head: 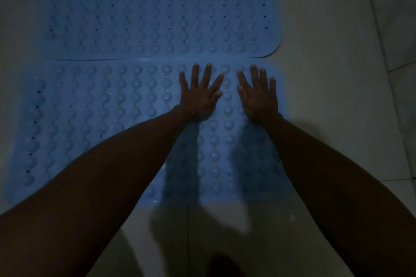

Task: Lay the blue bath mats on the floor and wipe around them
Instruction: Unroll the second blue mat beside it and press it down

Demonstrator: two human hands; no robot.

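Note:
Two blue bath mats lie flat on the tiled floor, one behind the other. The far mat [157, 11] shows rows of small holes and bumps. The near mat [94, 108] has rows of round suction cups facing up, and its far edge meets the far mat's near edge. My left hand [199, 94] rests palm down with spread fingers on the near mat, close to its far edge. My right hand [258, 94] lies flat beside it, near the mat's right edge. Both forearms reach in from below. No cloth is visible.
Pale floor tiles [337, 96] surround the mats on the right and in front. Tile joints run along the far right. Dark shadows of my arms fall on the near mat and the floor in front. The light is dim.

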